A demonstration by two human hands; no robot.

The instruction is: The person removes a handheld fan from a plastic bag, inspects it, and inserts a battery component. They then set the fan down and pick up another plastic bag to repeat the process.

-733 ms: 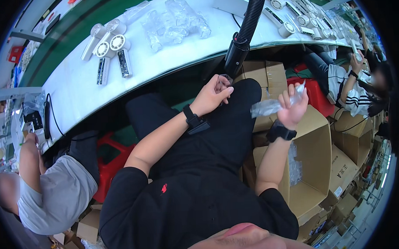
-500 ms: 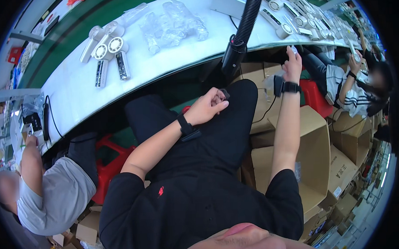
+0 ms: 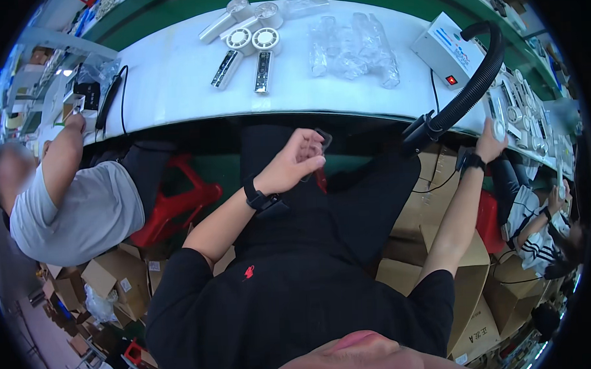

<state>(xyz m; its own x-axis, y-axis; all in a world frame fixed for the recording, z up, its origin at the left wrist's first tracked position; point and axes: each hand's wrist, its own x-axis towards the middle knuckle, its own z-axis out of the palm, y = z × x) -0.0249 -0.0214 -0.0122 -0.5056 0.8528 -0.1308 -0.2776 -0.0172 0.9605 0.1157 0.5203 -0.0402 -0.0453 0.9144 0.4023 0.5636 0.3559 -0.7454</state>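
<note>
Left hand (image 3: 296, 162) sits below the long white worktable (image 3: 174, 78) edge, curled on a small dark flat object (image 3: 322, 142). Straight ahead of it on the table: four white handheld fans (image 3: 246, 40); clear crinkled plastic bags (image 3: 349, 45) just right of those. Right hand (image 3: 490, 138) is far right at the table edge, beside the black corrugated hose (image 3: 468, 90); white control box (image 3: 448, 49) lies behind it. Brown cardboard boxes (image 3: 433, 206) sit below the right hand.
</note>
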